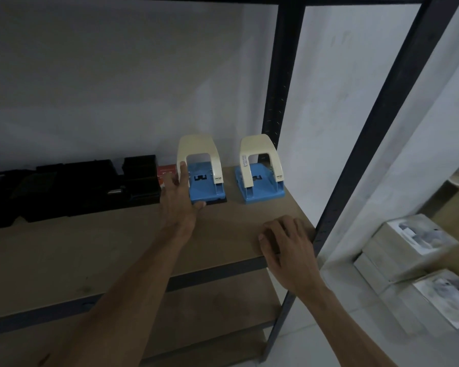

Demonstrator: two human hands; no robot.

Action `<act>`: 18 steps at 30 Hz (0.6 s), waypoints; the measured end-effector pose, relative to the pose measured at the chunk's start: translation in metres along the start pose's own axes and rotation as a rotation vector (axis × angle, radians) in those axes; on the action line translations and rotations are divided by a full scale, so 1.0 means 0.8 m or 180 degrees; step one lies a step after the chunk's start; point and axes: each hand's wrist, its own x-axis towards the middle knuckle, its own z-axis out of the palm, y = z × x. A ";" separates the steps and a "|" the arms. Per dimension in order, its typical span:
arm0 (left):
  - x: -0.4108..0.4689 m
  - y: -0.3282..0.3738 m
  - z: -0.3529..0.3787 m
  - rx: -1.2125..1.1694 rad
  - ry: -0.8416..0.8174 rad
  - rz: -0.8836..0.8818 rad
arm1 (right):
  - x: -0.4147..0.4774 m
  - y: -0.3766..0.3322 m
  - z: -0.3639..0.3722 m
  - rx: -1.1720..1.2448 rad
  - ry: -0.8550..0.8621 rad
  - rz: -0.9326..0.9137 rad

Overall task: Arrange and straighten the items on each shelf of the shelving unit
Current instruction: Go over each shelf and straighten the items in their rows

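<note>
Left hand (179, 200): fingers nearly straight, laid against the left side of the left hole punch (210, 181), thumb touching its front base edge. It grips nothing.

Right hand (288, 246): palm down, fingers loosely bent, resting on the shelf board (104, 247) at its front right corner, beside the front upright (376, 144).

The right hole punch (263, 181) stands apart at the rear right corner. A red box (167, 171) sits behind the left hand's fingers, and black desk trays (90, 186) line the rear edge leftward.

Count: two hole punches, one red box. The number of trays cannot be told in the dark.
</note>
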 end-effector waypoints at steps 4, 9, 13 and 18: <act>-0.041 -0.007 -0.012 -0.0261 0.0203 -0.0033 | 0.000 0.001 -0.001 -0.0041 0.0011 -0.0052; -0.159 -0.016 -0.029 -0.0024 -0.0040 0.0121 | 0.004 0.000 -0.005 0.0176 -0.0204 0.0068; -0.214 -0.043 -0.011 0.0529 0.0045 0.0715 | 0.036 -0.007 -0.023 0.0598 -0.0461 0.0863; -0.214 -0.062 0.004 0.0742 0.0159 0.1014 | 0.107 -0.013 -0.019 0.0409 -0.0353 0.1610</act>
